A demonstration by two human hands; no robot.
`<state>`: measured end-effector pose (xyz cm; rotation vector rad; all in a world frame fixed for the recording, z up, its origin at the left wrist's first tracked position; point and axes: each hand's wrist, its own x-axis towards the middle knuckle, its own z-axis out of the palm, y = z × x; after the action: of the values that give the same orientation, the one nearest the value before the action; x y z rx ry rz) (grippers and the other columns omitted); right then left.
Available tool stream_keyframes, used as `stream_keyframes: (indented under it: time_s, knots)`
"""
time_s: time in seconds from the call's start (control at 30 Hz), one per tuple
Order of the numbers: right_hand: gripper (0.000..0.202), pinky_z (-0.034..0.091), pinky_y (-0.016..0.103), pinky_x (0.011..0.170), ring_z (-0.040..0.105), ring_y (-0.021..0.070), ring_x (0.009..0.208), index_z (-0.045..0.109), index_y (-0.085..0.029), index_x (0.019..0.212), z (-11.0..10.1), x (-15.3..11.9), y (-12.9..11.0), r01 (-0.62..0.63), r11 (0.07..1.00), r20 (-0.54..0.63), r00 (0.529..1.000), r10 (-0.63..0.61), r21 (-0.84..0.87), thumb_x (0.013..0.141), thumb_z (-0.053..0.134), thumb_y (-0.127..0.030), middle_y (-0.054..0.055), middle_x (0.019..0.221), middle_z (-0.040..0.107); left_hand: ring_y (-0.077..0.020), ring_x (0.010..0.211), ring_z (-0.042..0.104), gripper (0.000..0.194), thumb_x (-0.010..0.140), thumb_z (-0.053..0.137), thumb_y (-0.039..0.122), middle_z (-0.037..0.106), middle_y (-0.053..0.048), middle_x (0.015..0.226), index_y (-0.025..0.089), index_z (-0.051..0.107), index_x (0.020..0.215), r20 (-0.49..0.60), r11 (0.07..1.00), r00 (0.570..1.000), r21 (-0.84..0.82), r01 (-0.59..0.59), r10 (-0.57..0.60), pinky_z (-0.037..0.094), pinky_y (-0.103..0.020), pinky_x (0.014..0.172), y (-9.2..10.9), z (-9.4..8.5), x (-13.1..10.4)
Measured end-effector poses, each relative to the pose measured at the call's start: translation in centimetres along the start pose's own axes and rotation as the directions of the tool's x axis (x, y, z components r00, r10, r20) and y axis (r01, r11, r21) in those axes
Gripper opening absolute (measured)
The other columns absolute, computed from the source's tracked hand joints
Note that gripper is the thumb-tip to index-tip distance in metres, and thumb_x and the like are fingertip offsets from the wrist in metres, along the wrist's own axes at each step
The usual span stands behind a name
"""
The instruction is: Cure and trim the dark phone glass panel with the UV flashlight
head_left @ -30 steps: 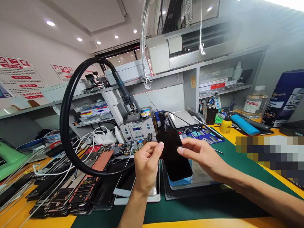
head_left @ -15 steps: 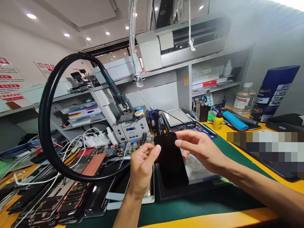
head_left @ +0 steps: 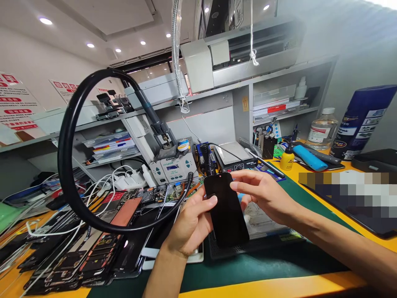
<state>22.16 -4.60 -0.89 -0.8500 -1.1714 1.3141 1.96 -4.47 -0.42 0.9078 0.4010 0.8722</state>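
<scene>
A black smartphone (head_left: 228, 215), its dark screen facing me, is held up and tilted above the bench. My left hand (head_left: 194, 217) grips its left side, with the thumb lying on the upper part of the screen and the other fingers behind. My right hand (head_left: 263, 192) pinches the top right corner between thumb and fingers. Behind and below the phone lies a dark perforated pad (head_left: 221, 251) on the green mat (head_left: 263, 265). A clear plastic bag or wrap (head_left: 260, 221) lies beside the phone under my right hand.
Stacked phones and phone parts (head_left: 102, 252) fill the left, with white cables across them. A black hose (head_left: 65, 165) loops from the grey soldering station (head_left: 175, 167). A yellow bottle (head_left: 287, 159), a blue tool (head_left: 310, 158) and a blue spray can (head_left: 361, 122) stand or lie at right.
My left hand has slid down the phone's left side, and its thumb now lies further onto the screen. My right hand stays at the top right corner. The view has shifted slightly.
</scene>
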Motion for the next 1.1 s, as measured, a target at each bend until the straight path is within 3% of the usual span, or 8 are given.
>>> stream_keyframes:
  time_s: [0.2, 0.3, 0.43, 0.53, 0.73, 0.93, 1.1]
  knots:
    - [0.04, 0.056, 0.024, 0.047, 0.059, 0.0151, 0.073, 0.076, -0.02, 0.104, -0.1, 0.2, 0.2, 0.002, 1.0, -0.013, 1.0, -0.002, -0.002, 0.071, 0.09, -0.038, 0.004, 0.088, 0.067, -0.0267, 0.112, 0.068, 0.04, 0.094, 0.057, 0.019, 0.074, -0.012, 0.119, 0.017, 0.062, 0.134, 0.005, 0.995, 0.998, -0.081, 0.064, -0.064, 0.049, -0.043, 0.101, 0.6, -0.3, -0.2]
    - [0.04, 0.056, 0.023, 0.048, 0.058, 0.0144, 0.073, 0.076, -0.02, 0.103, -0.1, 0.3, 0.2, 0.006, 1.0, -0.033, 0.999, -0.006, -0.009, 0.07, 0.09, -0.037, 0.003, 0.088, 0.067, -0.0269, 0.11, 0.067, 0.034, 0.095, 0.054, 0.026, 0.073, -0.014, 0.119, 0.013, 0.069, 0.122, -0.008, 0.993, 0.999, -0.117, 0.035, -0.037, 0.051, -0.042, 0.098, 0.8, -0.3, -0.1]
    - [0.042, 0.056, 0.023, 0.047, 0.058, 0.0153, 0.073, 0.076, -0.019, 0.104, -0.1, 0.4, 0.2, 0.013, 0.999, -0.034, 0.999, -0.015, -0.052, 0.07, 0.089, -0.04, 0.004, 0.086, 0.067, -0.0267, 0.111, 0.067, 0.027, 0.095, 0.055, 0.026, 0.074, -0.012, 0.117, 0.013, 0.073, 0.112, -0.091, 1.0, 0.996, -0.028, 0.003, -0.006, 0.051, -0.04, 0.097, 0.8, -0.3, 0.1]
    - [0.045, 0.056, 0.023, 0.046, 0.058, 0.0152, 0.072, 0.076, -0.018, 0.104, -0.1, 0.4, 0.3, 0.01, 0.998, -0.04, 0.999, -0.013, -0.068, 0.068, 0.09, -0.04, 0.003, 0.082, 0.066, -0.0278, 0.112, 0.066, 0.029, 0.095, 0.058, 0.029, 0.074, -0.012, 0.115, 0.013, 0.073, 0.114, -0.121, 0.999, 0.993, 0.036, -0.005, 0.009, 0.051, -0.039, 0.095, 0.5, -0.3, 0.3]
    - [0.041, 0.054, 0.021, 0.046, 0.057, 0.0129, 0.066, 0.078, -0.019, 0.1, -0.3, 0.4, 0.3, 0.036, 0.998, -0.07, 0.997, -0.04, -0.054, 0.066, 0.092, -0.038, 0.001, 0.077, 0.062, -0.0257, 0.111, 0.065, 0.03, 0.098, 0.058, 0.035, 0.074, -0.01, 0.116, 0.015, 0.075, 0.112, -0.168, 0.977, 0.973, 0.174, -0.127, 0.157, 0.05, -0.037, 0.093, 0.5, 0.0, 0.4]
    - [0.044, 0.055, 0.022, 0.047, 0.059, 0.0142, 0.07, 0.078, -0.02, 0.103, -0.3, 0.4, 0.3, 0.018, 0.998, -0.061, 0.998, -0.022, -0.059, 0.065, 0.092, -0.038, 0.003, 0.082, 0.065, -0.0246, 0.097, 0.068, 0.03, 0.096, 0.056, 0.035, 0.075, -0.012, 0.11, 0.014, 0.074, 0.107, -0.098, 0.998, 0.995, -0.058, 0.01, -0.015, 0.052, -0.04, 0.089, 1.0, -0.3, 0.2]
    - [0.046, 0.055, 0.022, 0.047, 0.059, 0.0157, 0.073, 0.077, -0.019, 0.104, -0.1, 0.3, 0.1, 0.004, 0.997, -0.059, 0.998, -0.009, -0.083, 0.065, 0.091, -0.04, 0.004, 0.085, 0.067, -0.0244, 0.088, 0.068, 0.032, 0.089, 0.055, 0.032, 0.074, -0.015, 0.109, 0.01, 0.073, 0.103, -0.091, 0.99, 0.996, -0.143, -0.01, -0.003, 0.053, -0.042, 0.086, 1.3, -0.9, 0.2]
